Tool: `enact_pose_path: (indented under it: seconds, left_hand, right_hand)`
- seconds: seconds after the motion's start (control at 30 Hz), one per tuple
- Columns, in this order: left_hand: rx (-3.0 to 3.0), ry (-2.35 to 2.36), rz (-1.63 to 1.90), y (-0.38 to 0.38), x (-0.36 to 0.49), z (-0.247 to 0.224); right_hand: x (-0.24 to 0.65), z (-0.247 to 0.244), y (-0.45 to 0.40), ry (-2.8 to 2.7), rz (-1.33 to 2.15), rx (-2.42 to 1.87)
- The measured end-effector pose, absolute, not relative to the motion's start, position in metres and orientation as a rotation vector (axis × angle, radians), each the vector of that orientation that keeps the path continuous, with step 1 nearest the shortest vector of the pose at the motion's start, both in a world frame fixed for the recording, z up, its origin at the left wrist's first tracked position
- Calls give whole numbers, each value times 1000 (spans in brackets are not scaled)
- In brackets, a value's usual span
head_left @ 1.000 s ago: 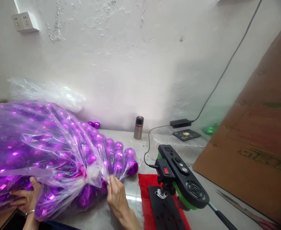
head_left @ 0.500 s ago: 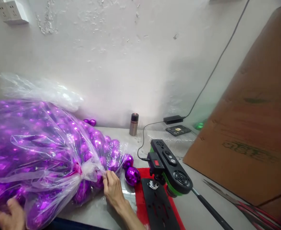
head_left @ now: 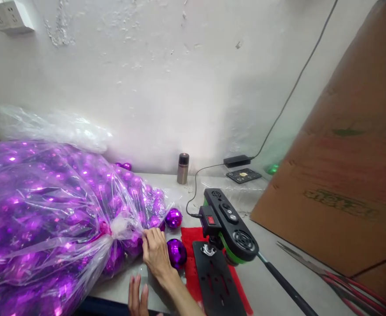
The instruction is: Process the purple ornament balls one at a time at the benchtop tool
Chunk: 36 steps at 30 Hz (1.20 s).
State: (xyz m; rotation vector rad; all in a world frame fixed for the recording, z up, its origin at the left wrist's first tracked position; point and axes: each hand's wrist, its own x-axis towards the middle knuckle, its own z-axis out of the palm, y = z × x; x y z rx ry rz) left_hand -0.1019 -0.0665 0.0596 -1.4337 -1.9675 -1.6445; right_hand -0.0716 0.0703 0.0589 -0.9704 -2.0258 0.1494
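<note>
A large clear plastic bag (head_left: 57, 197), full of shiny purple balls and gathered in a knot at its right end, fills the left side. My right hand (head_left: 156, 254) is closed on the bag's loose plastic just right of the knot. Below it, my left hand (head_left: 137, 296) shows at the bottom edge with its fingers stretched up and slightly apart, touching nothing that I can see. Beside my right hand lies a loose purple ball (head_left: 176, 253), and a smaller purple ball (head_left: 173, 218) lies behind it.
A black machine with a red switch (head_left: 230, 224) stands on a black plate over a red cloth (head_left: 190, 272). Behind are a dark bottle (head_left: 182, 169), a phone (head_left: 243, 175) and a power adapter (head_left: 237, 161). Scissors (head_left: 301, 261) and a cardboard box (head_left: 331, 175) are at right.
My left hand has left the bag's lower left and moved right, near my right hand. My right hand stays on the bag. The two loose balls have moved apart.
</note>
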Motion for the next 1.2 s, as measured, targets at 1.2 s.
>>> enact_pose_path:
  seconds: [1.2]
  left_hand:
    - [-1904, -1370, -605, 13, -147, 35]
  right_hand:
    - [1, 11, 43, -1931, -264, -1389]
